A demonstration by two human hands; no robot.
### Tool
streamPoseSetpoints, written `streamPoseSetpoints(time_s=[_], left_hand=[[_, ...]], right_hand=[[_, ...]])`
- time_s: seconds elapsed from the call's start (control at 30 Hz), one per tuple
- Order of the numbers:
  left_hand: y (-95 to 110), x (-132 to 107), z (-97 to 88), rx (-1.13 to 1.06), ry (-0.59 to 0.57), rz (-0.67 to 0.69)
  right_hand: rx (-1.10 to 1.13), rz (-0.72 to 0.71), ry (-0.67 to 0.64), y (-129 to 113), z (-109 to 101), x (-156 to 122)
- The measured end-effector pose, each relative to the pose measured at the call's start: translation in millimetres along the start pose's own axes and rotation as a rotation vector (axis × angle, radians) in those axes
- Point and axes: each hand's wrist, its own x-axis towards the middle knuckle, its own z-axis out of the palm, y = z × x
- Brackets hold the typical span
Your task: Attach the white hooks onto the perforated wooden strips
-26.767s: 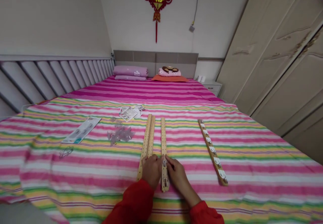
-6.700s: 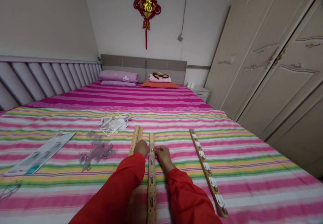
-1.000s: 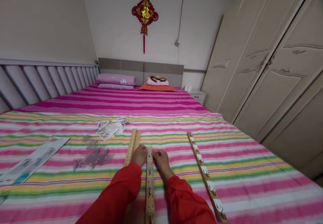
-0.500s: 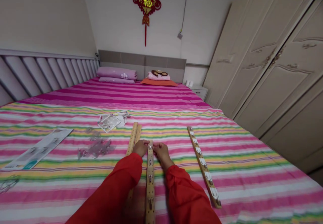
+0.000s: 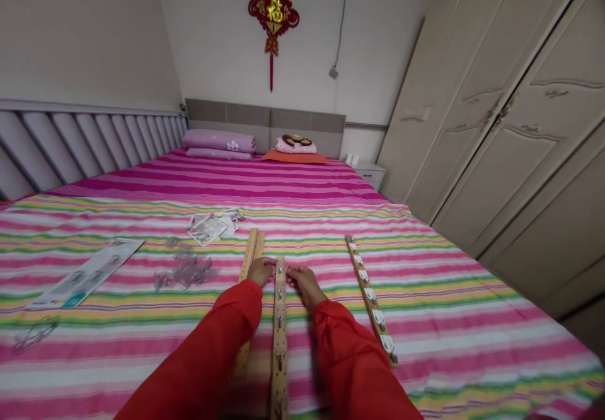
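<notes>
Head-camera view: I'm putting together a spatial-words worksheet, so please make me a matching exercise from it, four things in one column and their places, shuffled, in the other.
Things
1. Strip with metal hooks
2. Strip with white pieces
3. Red and gold ornament
4. Clear plastic pieces

Places
A. On the wall, above the headboard
B. On the bed, to the right of the right hand
C. On the bed, to the left of the left hand
D. Far end between the two hands

Pairs: 1-D, 2-B, 3-A, 4-C
</notes>
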Motion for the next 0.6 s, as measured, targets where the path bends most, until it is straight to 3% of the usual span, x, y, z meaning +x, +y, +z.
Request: streamPoseSetpoints(time_s=[0.2, 0.37, 0.4, 0.5, 0.6], left_hand=[[6, -32, -44.4, -0.133, 0.073, 0.053], [-39, -72, -89.9, -0.095, 0.195, 0.163], [-51, -79, -96.5, -0.065, 0.276, 0.193], [-79, -95, -108.9, 0.06, 0.446, 0.23], [-85, -100, -111.1, 0.16, 0.482, 0.267]], right_hand=[[0.064, 0.03, 0.027, -2, -17, -38], [0.146, -0.03, 0.009, 9, -38, -104], [0.149, -0.021, -0.015, 13, -43, -119], [0.134, -0.02, -0.024, 31, -62, -164], [0.076, 0.003, -0.022, 60, -83, -202]])
